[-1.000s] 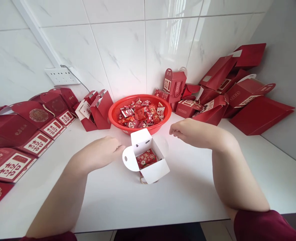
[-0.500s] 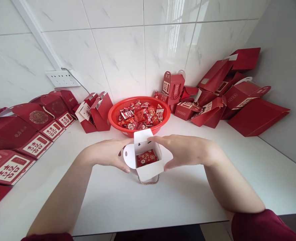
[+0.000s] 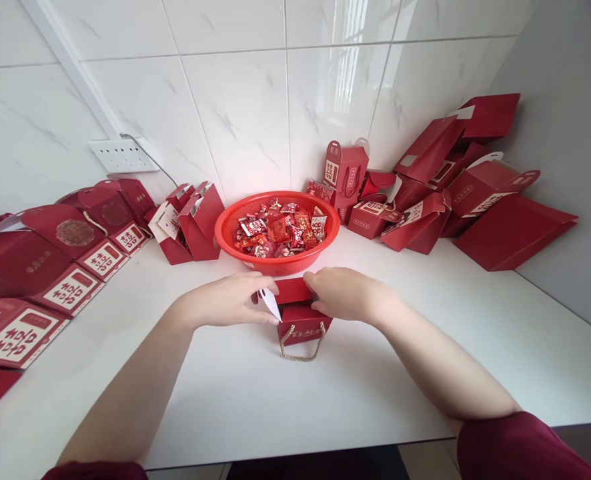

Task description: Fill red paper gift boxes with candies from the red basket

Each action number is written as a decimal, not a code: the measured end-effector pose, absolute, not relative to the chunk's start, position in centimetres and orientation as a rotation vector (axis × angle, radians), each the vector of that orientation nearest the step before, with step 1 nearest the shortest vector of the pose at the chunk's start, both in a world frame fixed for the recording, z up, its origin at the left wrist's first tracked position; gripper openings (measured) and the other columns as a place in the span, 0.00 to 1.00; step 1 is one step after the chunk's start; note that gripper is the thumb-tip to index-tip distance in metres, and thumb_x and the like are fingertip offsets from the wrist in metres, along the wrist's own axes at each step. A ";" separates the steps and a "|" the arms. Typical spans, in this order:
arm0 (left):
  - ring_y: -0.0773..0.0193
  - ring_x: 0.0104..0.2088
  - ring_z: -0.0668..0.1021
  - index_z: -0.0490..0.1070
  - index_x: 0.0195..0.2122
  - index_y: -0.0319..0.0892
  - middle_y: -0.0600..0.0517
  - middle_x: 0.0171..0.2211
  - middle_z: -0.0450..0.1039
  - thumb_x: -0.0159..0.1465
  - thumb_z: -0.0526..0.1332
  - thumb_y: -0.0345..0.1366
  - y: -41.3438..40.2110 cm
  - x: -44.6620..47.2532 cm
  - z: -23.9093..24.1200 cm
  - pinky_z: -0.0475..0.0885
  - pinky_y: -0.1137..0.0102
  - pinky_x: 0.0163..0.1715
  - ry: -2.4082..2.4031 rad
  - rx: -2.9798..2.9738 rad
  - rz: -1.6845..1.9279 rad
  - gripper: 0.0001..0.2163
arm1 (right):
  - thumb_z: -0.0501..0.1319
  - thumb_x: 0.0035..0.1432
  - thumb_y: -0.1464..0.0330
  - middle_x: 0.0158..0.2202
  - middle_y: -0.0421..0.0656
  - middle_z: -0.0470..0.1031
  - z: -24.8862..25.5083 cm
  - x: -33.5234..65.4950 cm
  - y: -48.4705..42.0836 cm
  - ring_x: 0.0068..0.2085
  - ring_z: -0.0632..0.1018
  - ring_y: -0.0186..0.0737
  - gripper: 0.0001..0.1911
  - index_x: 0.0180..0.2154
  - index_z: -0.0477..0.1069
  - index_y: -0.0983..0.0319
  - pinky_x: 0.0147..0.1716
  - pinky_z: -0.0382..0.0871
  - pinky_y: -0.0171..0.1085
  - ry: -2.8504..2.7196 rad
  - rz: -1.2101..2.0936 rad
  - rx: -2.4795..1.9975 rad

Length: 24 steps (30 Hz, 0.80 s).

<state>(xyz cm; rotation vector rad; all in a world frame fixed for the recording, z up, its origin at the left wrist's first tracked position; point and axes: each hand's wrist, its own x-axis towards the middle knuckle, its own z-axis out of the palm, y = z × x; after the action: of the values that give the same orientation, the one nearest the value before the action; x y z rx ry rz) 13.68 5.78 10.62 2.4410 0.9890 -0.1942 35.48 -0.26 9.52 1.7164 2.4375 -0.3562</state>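
Note:
A small red gift box with a twisted rope handle stands on the white table in front of me. Its top flaps are partly folded inward, so the inside no longer shows. My left hand pinches the white-lined left side flap, which tilts up. At the top right of the box, my right hand has its fingers curled on the edge of the red top flap. Just behind the box sits a red plastic basket holding many wrapped candies.
Finished-looking red boxes line the left side. Two open boxes stand left of the basket. More red boxes pile up at the right against the grey panel. A wall socket with a cable is at the back left.
The box's top flaps have folded over, covering the red packet that showed inside. My left hand has closed on the side flap, and my right hand has moved onto the top flap.

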 end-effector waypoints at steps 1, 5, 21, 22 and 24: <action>0.55 0.43 0.78 0.69 0.53 0.48 0.49 0.46 0.75 0.59 0.62 0.56 5.6 14.0 10.4 0.69 0.69 0.38 1.017 2.433 -0.174 0.25 | 0.57 0.59 0.76 0.37 0.49 0.77 9.1 35.0 -0.1 0.37 0.79 0.47 0.09 0.43 0.68 0.65 0.27 0.62 0.36 2.427 -0.286 1.728; 0.53 0.35 0.78 0.60 0.60 0.45 0.48 0.37 0.76 0.62 0.57 0.57 4.4 15.3 9.7 0.66 0.67 0.30 1.175 2.475 -0.104 0.30 | 0.57 0.60 0.75 0.39 0.51 0.78 8.4 34.5 0.4 0.39 0.80 0.49 0.21 0.55 0.60 0.69 0.30 0.64 0.37 2.505 -0.249 1.758; 0.54 0.52 0.76 0.69 0.57 0.48 0.48 0.52 0.74 0.68 0.54 0.42 5.3 14.5 9.5 0.68 0.66 0.51 0.831 2.613 -0.132 0.18 | 0.56 0.62 0.68 0.41 0.45 0.79 10.7 38.4 0.6 0.37 0.78 0.41 0.23 0.58 0.63 0.61 0.34 0.68 0.35 2.708 -1.153 1.284; 0.55 0.52 0.76 0.70 0.56 0.48 0.48 0.53 0.74 0.69 0.52 0.41 5.2 14.5 9.6 0.68 0.66 0.51 0.824 2.600 -0.128 0.17 | 0.58 0.61 0.66 0.40 0.45 0.79 10.0 37.9 1.2 0.35 0.78 0.42 0.24 0.59 0.61 0.61 0.31 0.67 0.35 2.690 -1.116 1.351; 0.56 0.51 0.77 0.71 0.54 0.47 0.49 0.53 0.75 0.71 0.46 0.41 4.9 14.6 9.8 0.69 0.67 0.50 0.853 2.560 -0.135 0.18 | 0.61 0.59 0.63 0.39 0.46 0.78 8.4 36.5 2.2 0.33 0.78 0.43 0.29 0.60 0.59 0.62 0.28 0.65 0.34 2.665 -0.973 1.523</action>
<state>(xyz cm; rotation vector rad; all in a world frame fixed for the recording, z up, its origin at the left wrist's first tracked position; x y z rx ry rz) 14.59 4.95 9.84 2.5601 0.8530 -0.1352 36.53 2.24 8.39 1.5232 2.6652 -0.9729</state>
